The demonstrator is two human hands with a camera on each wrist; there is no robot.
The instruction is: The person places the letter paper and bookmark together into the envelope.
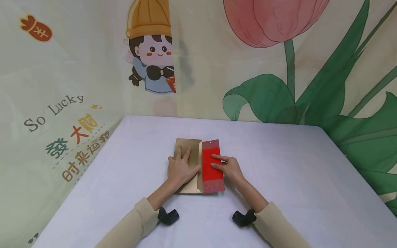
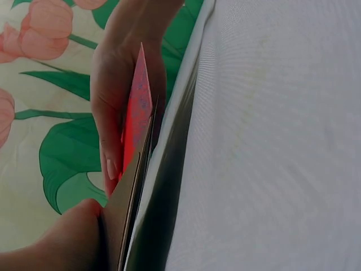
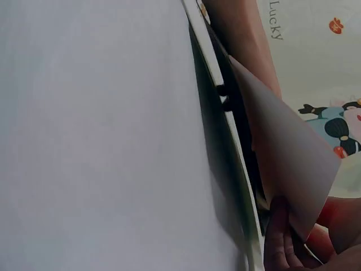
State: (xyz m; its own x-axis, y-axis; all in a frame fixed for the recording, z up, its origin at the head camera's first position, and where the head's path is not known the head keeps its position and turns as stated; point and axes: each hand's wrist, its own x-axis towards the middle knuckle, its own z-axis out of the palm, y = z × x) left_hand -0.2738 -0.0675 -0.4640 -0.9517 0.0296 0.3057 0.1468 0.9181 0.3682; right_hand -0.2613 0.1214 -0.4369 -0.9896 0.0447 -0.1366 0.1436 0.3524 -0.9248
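Observation:
A gold envelope (image 1: 190, 155) lies lengthwise on the white table (image 1: 279, 172), with a red flap (image 1: 212, 175) folded out along its right side. My left hand (image 1: 181, 168) presses flat on the gold part, fingers straight. My right hand (image 1: 227, 168) lays two fingers across the red flap. In the right wrist view a finger (image 3: 277, 237) sits under the raised edge of the flap (image 3: 287, 169), so the hand pinches it. The left wrist view shows the red flap (image 2: 138, 116) edge-on against my right hand (image 2: 113, 107), with the gold envelope (image 2: 125, 220) below.
Printed cloth walls close in the table: a cartoon child (image 1: 152, 48) and lettering (image 1: 77, 137) on the left, a large tulip (image 1: 273, 20) with green leaves on the right. Black wrist camera mounts (image 1: 168, 216) sit at both cream sleeves.

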